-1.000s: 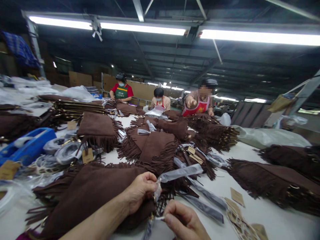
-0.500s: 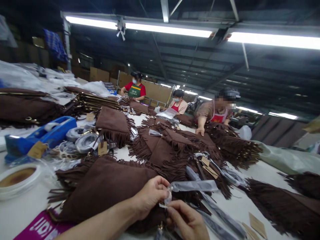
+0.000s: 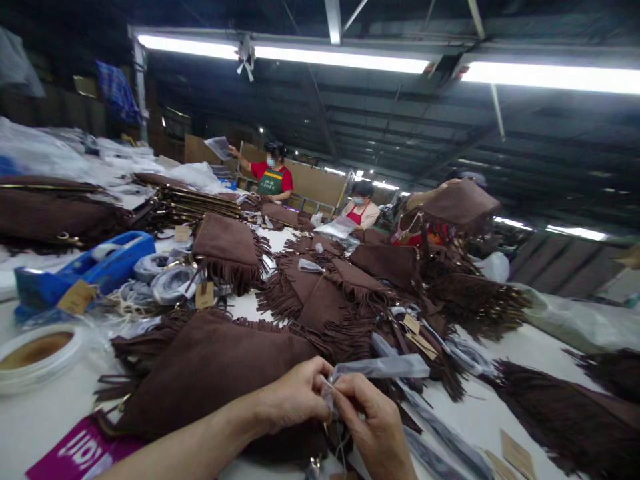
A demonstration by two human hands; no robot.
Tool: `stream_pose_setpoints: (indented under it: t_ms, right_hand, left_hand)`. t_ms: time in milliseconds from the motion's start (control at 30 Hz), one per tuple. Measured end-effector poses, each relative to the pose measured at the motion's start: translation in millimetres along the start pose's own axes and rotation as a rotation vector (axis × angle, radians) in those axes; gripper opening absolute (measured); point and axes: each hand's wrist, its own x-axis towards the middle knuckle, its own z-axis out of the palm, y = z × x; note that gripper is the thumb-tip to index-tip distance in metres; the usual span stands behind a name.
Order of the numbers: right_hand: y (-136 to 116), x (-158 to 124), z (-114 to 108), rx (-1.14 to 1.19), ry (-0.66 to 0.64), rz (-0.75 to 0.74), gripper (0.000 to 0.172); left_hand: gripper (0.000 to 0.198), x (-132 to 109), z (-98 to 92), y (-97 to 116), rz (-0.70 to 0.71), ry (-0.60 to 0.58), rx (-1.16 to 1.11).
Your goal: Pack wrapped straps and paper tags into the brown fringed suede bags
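Observation:
My left hand (image 3: 297, 397) is closed in a pinch on a strap wrapped in clear plastic (image 3: 383, 367), whose wrapped end sticks out to the right. Right beside it, the fingers of my right hand (image 3: 373, 420) pinch a thin white string (image 3: 341, 437) that hangs down over metal hardware. Both hands are above the right edge of a dark brown fringed bag (image 3: 215, 373) lying flat on the table. Under that bag's left corner shows a purple printed piece (image 3: 83, 453). More plastic-wrapped strap (image 3: 440, 427) lies to the right of my hands.
A roll of tape (image 3: 37, 353) and a blue tape dispenser (image 3: 90, 263) stand at left. Coiled wrapped straps (image 3: 173, 285) lie beside them. More fringed bags (image 3: 320, 300) cover the table ahead. Cardboard tags (image 3: 517, 453) lie at lower right. Several co-workers (image 3: 273, 177) work across the table.
My right hand has moved up and left against my left hand, and the string now hangs below. The co-worker at right has lifted a brown bag; the one at far left raises a plastic sheet.

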Motion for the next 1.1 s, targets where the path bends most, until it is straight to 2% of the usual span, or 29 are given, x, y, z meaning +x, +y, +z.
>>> stream_pose_setpoints:
  t_ms: [200,333,800,1100]
  right_hand:
    - [1,-13,-23,-0.012,-0.127,0.115,0.027]
    - [4,-20,-28,-0.094,-0.177,0.147,0.026]
    - [-8,-8,-23,-0.204,-0.262,0.111,0.023]
    - [-3,-12,-9,-0.057,-0.252,0.244,0.026]
  left_hand:
    - [0.039,3,-1.3,6,-0.033,0.056,-0.068]
    - [0.039,0,-1.9,12,-0.087,0.064,-0.097]
    - [0.039,-1,-1.3,13,-0.095,0.067,-0.153]
    - [0.038,4,-1.7,4,-0.060,0.056,-0.149]
